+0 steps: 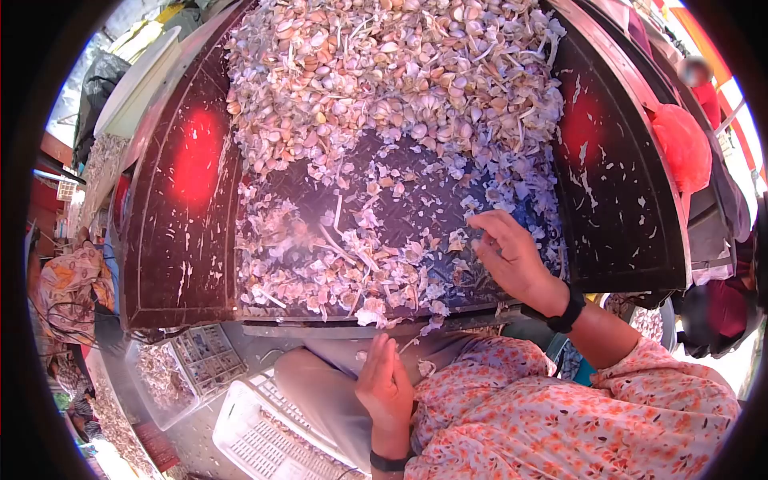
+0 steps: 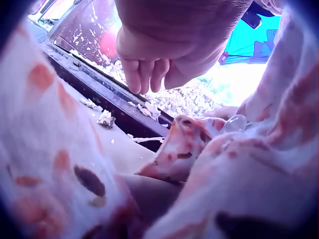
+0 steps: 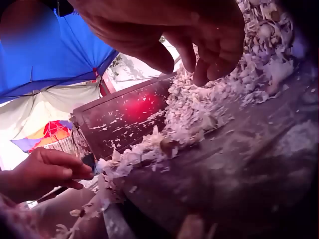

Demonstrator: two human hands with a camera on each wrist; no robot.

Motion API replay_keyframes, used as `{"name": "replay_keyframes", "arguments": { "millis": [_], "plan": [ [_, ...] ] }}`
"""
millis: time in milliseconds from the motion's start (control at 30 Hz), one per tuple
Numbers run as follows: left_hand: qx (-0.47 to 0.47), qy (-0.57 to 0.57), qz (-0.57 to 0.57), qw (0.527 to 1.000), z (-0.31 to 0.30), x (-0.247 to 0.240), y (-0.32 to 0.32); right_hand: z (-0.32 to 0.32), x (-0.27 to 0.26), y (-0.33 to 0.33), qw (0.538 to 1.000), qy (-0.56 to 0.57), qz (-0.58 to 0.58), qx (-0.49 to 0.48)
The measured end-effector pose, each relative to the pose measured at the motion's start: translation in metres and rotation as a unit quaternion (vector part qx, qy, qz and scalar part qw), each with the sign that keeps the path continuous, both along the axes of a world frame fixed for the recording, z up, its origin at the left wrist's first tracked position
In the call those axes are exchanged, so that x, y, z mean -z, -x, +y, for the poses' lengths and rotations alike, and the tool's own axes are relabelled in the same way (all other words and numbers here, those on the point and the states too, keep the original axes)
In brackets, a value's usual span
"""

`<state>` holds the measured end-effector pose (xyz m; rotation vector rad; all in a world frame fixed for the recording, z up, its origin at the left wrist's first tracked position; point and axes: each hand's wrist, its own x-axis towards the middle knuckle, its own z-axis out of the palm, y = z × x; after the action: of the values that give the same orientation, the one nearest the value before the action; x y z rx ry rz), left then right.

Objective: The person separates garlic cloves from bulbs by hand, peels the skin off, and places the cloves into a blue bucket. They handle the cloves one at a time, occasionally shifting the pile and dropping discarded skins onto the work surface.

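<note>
A heap of loose garlic cloves (image 1: 376, 72), mixed with skins and stalks, fills the far part of a dark, high-sided tray (image 1: 400, 192). Papery garlic skins (image 1: 320, 272) lie scattered over its near part, up to the front edge. Over the right side of the tray is my right hand (image 1: 520, 264), its fingers loosely bent above the skins, with nothing seen between them. My left hand (image 1: 386, 388) is just outside the front edge, over my lap, fingers straight and side by side. Some skins (image 2: 105, 118) lie on my trouser leg below it.
Dark side walls (image 1: 180, 208) flank the tray on both sides. At lower left stand a white plastic basket (image 1: 240, 416) and a clear bin (image 1: 156, 408) with debris. A red bag (image 1: 682, 148) hangs at the right wall. Another person (image 1: 708, 96) is at the far right.
</note>
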<state>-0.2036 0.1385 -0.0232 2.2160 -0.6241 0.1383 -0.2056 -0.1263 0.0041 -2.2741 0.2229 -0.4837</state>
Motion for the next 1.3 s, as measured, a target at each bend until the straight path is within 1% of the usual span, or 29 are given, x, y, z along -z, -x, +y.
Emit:
{"name": "replay_keyframes", "arguments": {
  "millis": [33,100,133,200,233,300,333,400,433,500,533,567,600,633,667,700,733,767,833,867,900,967,1000,1033,1100,1133,1167,1233,1300],
  "plan": [
    [0.002,-0.001,0.002,1.0,0.0,-0.001,-0.003,-0.013,0.001,0.003,0.997,0.006,0.053,0.048],
    [0.011,0.003,0.005,1.0,-0.003,-0.003,-0.009,-0.032,0.016,0.001,0.994,0.073,0.051,0.062],
    [0.014,0.003,0.006,1.0,-0.006,-0.006,-0.013,-0.037,0.02,0.0,0.994,0.073,0.052,0.064],
    [0.038,-0.002,-0.009,0.999,-0.015,-0.013,-0.022,-0.042,0.022,-0.002,0.986,0.131,0.106,0.003],
    [0.036,-0.001,-0.009,0.999,-0.021,-0.014,-0.028,-0.043,0.022,-0.003,0.986,0.131,0.105,0.002],
    [0.07,0.005,-0.047,0.996,-0.036,-0.016,-0.041,-0.042,0.023,-0.005,0.982,0.143,0.123,0.007],
    [0.067,0.004,-0.047,0.997,-0.042,-0.015,-0.048,-0.042,0.022,-0.005,0.982,0.143,0.123,0.004],
    [0.085,-0.061,-0.081,0.991,-0.056,-0.014,-0.064,-0.04,0.02,-0.003,0.979,0.149,0.135,0.018],
    [0.085,-0.063,-0.081,0.991,-0.063,-0.015,-0.07,-0.041,0.022,-0.001,0.98,0.148,0.135,0.017],
    [0.1,-0.133,-0.043,0.985,-0.076,-0.015,-0.077,-0.043,0.024,0.002,0.991,0.057,0.117,-0.013],
    [0.098,-0.134,-0.042,0.985,-0.078,-0.012,-0.076,-0.042,0.023,-0.001,0.991,0.055,0.117,-0.015],
    [0.133,-0.169,-0.05,0.975,-0.078,-0.005,-0.074,-0.039,0.02,-0.004,0.978,-0.115,0.174,0.016],
    [0.169,-0.204,-0.056,0.963,-0.077,0.0,-0.071,-0.033,0.017,-0.006,0.931,-0.282,0.228,0.048],
    [0.169,-0.207,-0.053,0.962,-0.076,0.004,-0.066,-0.028,0.013,-0.011,0.929,-0.285,0.23,0.047],
    [0.172,-0.204,-0.059,0.962,-0.074,0.007,-0.061,-0.021,0.008,-0.016,0.889,-0.413,0.195,0.018],
    [0.175,-0.2,-0.065,0.962,-0.074,0.008,-0.056,-0.015,0.005,-0.023,0.832,-0.532,0.154,-0.011],
    [0.172,-0.189,-0.073,0.964,-0.074,0.007,-0.052,-0.008,0.003,-0.029,0.808,-0.568,0.153,-0.02],
    [0.168,-0.19,-0.073,0.964,-0.073,0.007,-0.049,0.0,0.001,-0.035,0.808,-0.568,0.154,-0.024],
    [0.187,-0.2,-0.063,0.96,-0.071,0.007,-0.044,0.019,-0.004,-0.044,0.79,-0.587,0.161,-0.071],
    [0.167,-0.171,-0.086,0.967,-0.073,0.005,-0.039,0.03,-0.008,-0.047,0.791,-0.582,0.164,-0.089],
    [0.165,-0.17,-0.087,0.968,-0.073,0.004,-0.034,0.039,-0.01,-0.05,0.786,-0.577,0.186,-0.121],
    [0.191,-0.158,-0.07,0.966,-0.073,0.004,-0.021,0.058,-0.02,-0.051,0.753,-0.607,0.198,-0.157],
    [0.203,-0.113,-0.087,0.969,-0.075,0.007,-0.016,0.063,-0.024,-0.05,0.753,-0.608,0.197,-0.159],
    [0.202,-0.114,-0.088,0.969,-0.074,0.006,-0.01,0.067,-0.028,-0.049,0.748,-0.612,0.204,-0.154],
    [0.24,-0.087,-0.034,0.966,-0.071,0.003,0.003,0.075,-0.029,-0.047,0.743,-0.617,0.213,-0.15],
    [0.242,-0.095,-0.058,0.964,-0.068,0.006,0.007,0.078,-0.028,-0.045,0.74,-0.622,0.214,-0.141],
    [0.242,-0.094,-0.058,0.964,-0.066,0.008,0.009,0.081,-0.026,-0.043,0.736,-0.628,0.216,-0.131],
    [0.255,-0.086,0.017,0.963,-0.063,0.009,0.012,0.086,-0.023,-0.042,0.738,-0.622,0.217,-0.146],
    [0.248,-0.07,0.016,0.966,-0.059,0.01,0.013,0.093,-0.023,-0.041,0.724,-0.628,0.233,-0.163]
  ]
}}
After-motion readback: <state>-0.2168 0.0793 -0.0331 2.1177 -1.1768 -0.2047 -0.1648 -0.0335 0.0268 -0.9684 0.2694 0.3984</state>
